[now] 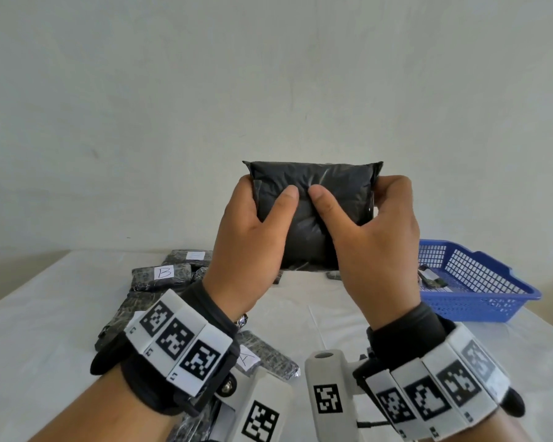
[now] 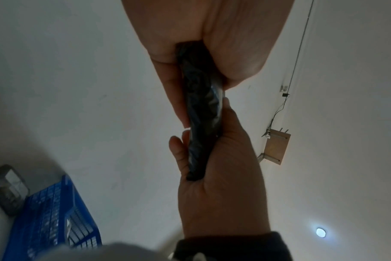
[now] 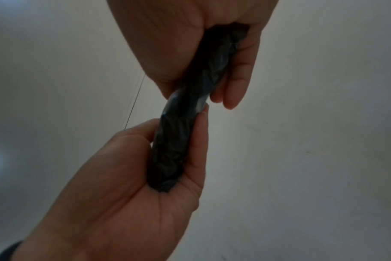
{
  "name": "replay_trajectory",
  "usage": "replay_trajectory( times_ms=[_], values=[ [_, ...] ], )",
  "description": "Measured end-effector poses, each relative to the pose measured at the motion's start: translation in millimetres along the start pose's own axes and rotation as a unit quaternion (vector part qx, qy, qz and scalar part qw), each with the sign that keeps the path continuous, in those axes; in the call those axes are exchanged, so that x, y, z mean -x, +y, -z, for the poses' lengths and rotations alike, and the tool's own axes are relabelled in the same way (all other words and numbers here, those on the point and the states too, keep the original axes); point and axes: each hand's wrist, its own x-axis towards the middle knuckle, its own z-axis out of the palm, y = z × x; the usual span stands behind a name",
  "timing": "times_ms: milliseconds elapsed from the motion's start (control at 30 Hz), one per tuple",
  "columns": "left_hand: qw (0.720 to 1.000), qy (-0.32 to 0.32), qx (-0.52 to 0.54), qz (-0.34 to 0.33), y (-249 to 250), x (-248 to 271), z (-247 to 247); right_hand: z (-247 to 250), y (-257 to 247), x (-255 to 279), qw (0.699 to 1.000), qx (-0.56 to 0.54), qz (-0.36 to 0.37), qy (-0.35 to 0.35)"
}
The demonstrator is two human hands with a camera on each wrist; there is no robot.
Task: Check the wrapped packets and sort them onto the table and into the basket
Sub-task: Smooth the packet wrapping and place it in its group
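Observation:
Both hands hold one black wrapped packet [image 1: 313, 183] upright in the air in front of the wall. My left hand [image 1: 249, 231] grips its left side and my right hand [image 1: 377, 237] grips its right side, with both thumbs pressed on the near face. No label shows on that face. The left wrist view shows the packet [image 2: 201, 109] edge-on between my left hand [image 2: 223, 44] and my right hand [image 2: 221, 185]. It appears edge-on again as a dark packet [image 3: 183, 127] in the right wrist view. A blue mesh basket [image 1: 479, 272] stands at the right.
Several grey wrapped packets lie on the white table [image 1: 51, 314], among them one marked B [image 1: 162, 275] and one marked A [image 1: 262, 358]. One packet [image 1: 431, 279] lies in the basket. Another packet [image 2: 7, 187] sits beside the basket [image 2: 56, 211].

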Motion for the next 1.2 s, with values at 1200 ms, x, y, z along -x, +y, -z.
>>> replay_trajectory(
  times_ms=[1200],
  values=[
    [0.989, -0.106, 0.099, 0.004, -0.1, 0.9, 13.9, 3.4, 11.9, 3.0, 0.991, -0.046, 0.018, -0.122]
  ],
)
